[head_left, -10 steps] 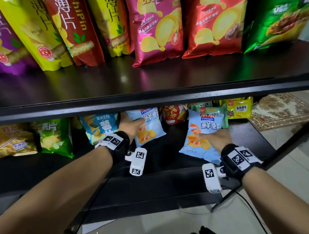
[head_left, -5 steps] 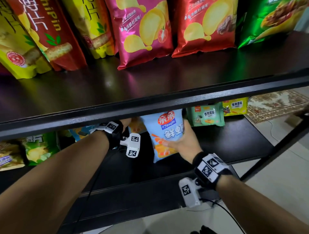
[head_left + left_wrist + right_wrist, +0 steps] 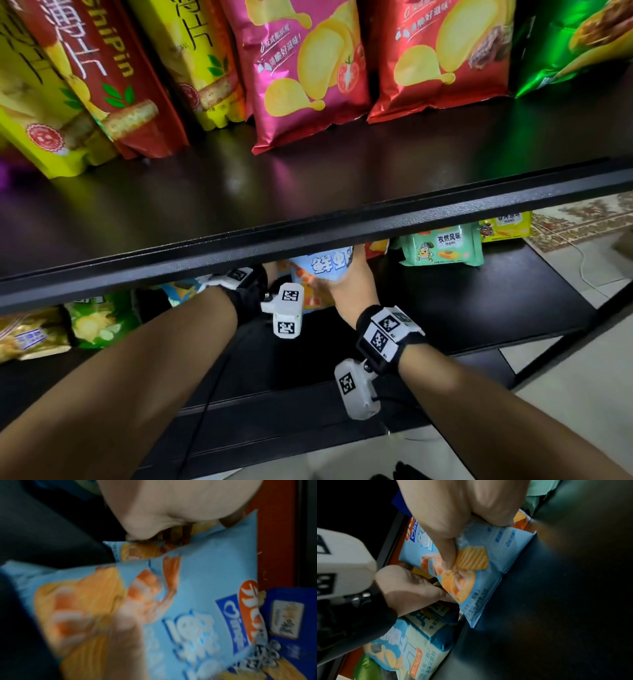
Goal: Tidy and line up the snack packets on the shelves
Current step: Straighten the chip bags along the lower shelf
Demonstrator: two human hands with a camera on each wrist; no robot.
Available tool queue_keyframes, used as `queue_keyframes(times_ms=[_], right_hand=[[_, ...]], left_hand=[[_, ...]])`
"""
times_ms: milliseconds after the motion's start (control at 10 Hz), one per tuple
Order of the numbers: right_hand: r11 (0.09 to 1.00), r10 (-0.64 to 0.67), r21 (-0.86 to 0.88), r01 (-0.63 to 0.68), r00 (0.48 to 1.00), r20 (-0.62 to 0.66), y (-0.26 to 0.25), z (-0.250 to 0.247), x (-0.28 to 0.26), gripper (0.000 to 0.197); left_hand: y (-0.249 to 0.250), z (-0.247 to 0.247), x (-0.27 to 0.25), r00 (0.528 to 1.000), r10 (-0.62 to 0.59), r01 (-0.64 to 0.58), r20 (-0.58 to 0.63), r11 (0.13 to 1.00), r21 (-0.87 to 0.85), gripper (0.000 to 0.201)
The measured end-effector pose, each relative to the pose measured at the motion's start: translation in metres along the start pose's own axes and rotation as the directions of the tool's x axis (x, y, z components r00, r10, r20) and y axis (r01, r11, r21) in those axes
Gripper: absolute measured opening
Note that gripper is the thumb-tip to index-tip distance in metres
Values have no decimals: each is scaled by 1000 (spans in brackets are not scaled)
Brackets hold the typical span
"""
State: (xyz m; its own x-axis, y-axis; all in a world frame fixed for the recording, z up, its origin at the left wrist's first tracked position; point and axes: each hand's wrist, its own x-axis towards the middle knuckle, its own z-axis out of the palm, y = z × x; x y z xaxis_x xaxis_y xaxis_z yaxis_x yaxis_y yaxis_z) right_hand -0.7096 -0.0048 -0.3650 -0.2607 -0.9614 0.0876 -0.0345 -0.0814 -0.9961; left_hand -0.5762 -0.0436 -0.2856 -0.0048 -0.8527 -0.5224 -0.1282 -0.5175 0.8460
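Light-blue prawn-cracker packet [image 3: 476,566] held upright on the lower shelf [image 3: 479,308].

The right hand [image 3: 352,291] pinches its front face, thumb pressed on the printed crackers; the left hand [image 3: 412,588] touches its left edge, but its hold cannot be told. A second blue packet [image 3: 137,550] stands just behind. Mint-green packet [image 3: 442,248] sits to the right; above, large crisp bags [image 3: 308,68] line the upper shelf [image 3: 308,233].

My head view is sharp with coloured glare on the glossy upper shelf [image 3: 308,192], the lower shelf sits in shadow, and both wrist views are dim, the left badly motion-blurred.
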Motion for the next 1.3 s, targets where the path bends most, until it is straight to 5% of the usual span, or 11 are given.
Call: queue_keyframes(times_ms=[100, 300, 400, 500, 600, 700, 800, 900, 1200, 1300], right_hand=[[1000, -27, 3, 27, 1000, -15, 3, 0, -4, 83], [998, 3, -59, -1, 999, 43, 10, -10, -11, 98], [986, 46, -163, -33, 996, 73, 13, -9, -17, 95], [977, 37, -214, -16, 995, 97, 12, -12, -20, 86], [950, 0, -311, 36, 994, 113, 9, -21, -24, 89], [921, -75, -384, 61, 997, -22, 5, -44, -14, 85], [936, -154, -342, 79, 968, -197, 0, -69, 17, 69], [961, -158, -254, 108, 970, -187, -5, -88, 45, 68], [742, 53, -669, 33, 993, 108, -30, -93, 97, 34], [562, 90, -815, 137, 970, 226, -40, -89, 102, 21]], left_hand=[[-10, 5, 8, 981, 30, -50, -191, 993, -103, 26], [-27, 17, 3, 999, 45, -53, -28, 857, -513, 48], [-43, 14, -2, 957, 272, -291, -103, 907, -304, 41], [-62, 13, 3, 900, 433, -432, -56, 902, 18, 82], [-65, 16, 9, 852, 516, -502, -88, 853, 145, 87], [-63, 18, 12, 794, 587, -549, -160, 804, 228, 77], [-62, 22, 9, 755, 631, -579, -180, 769, 271, 75], [-62, 22, 8, 715, 666, -616, -214, 744, 258, 84], [-60, 20, 5, 729, 650, -604, -214, 758, 245, 77], [-61, 22, 5, 744, 633, -593, -215, 773, 225, 78]])
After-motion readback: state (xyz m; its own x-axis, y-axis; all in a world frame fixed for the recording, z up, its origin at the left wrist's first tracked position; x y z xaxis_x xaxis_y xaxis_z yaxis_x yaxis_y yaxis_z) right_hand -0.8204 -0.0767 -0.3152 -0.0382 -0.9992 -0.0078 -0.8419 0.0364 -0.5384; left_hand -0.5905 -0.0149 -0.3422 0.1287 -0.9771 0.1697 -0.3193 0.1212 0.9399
